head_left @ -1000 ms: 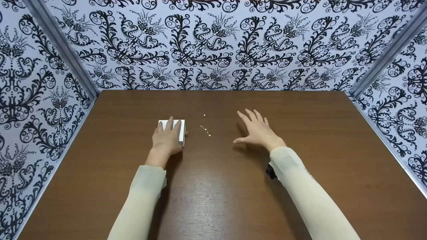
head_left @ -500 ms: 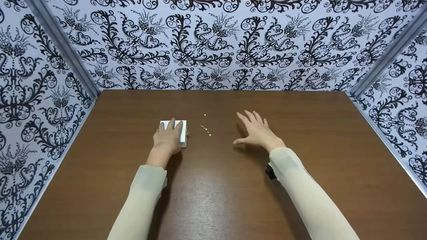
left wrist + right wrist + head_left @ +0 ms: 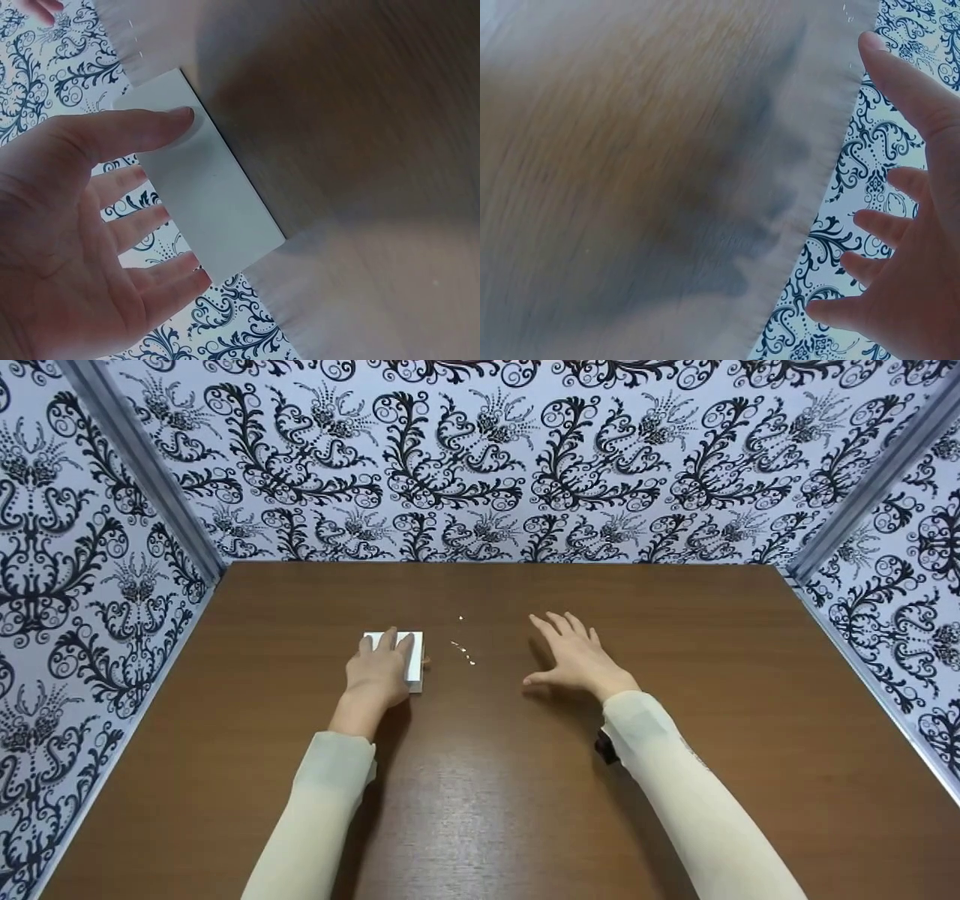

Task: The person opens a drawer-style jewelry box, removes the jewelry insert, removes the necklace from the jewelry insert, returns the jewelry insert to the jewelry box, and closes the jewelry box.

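In the head view my left hand [image 3: 375,675] grips a white rectangular box [image 3: 415,664] at the table's middle left. Its fingers lie spread across the top, their tips at the far edge. The left wrist view shows the thumb [image 3: 161,129] against the near face of the box [image 3: 217,199]. A small brown piece [image 3: 426,661] pokes out at the box's right side; what it is, I cannot tell. My right hand [image 3: 581,661] hovers over the table to the right, fingers spread, holding nothing. The right wrist view shows its fingers [image 3: 885,225] apart from anything.
Several tiny white bits [image 3: 463,651] lie in a short line on the brown table [image 3: 480,735], between the hands. Patterned walls [image 3: 480,457] stand at the back and on both sides, with grey corner posts [image 3: 142,472]. A dark strapped-on object [image 3: 606,748] shows under the right wrist.
The white box has slid slightly to the right and nearer, along with my left hand. My right hand has drifted very slightly left and stays spread. The white bits lie where they were.
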Demonstrator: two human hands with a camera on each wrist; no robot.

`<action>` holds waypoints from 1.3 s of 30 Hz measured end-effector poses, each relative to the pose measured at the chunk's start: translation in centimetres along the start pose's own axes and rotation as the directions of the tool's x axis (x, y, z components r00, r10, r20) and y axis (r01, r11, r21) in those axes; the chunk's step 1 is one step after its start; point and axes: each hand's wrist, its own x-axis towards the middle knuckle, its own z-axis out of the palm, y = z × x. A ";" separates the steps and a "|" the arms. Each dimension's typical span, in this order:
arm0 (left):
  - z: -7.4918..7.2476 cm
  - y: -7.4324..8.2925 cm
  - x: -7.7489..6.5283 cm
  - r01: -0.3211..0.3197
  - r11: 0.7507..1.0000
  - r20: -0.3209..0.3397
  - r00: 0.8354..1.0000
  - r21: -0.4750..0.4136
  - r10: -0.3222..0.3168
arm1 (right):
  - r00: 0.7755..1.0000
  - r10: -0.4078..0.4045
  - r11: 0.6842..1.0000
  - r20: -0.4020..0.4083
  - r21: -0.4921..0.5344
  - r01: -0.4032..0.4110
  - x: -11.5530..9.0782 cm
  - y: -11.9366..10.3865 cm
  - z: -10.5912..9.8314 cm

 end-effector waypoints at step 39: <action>0.2 1.5 -0.3 -0.064 0.998 -0.073 0.995 -0.007 0.064 | 0.998 -0.056 0.998 0.017 0.028 0.055 0.2 -1.1 0.4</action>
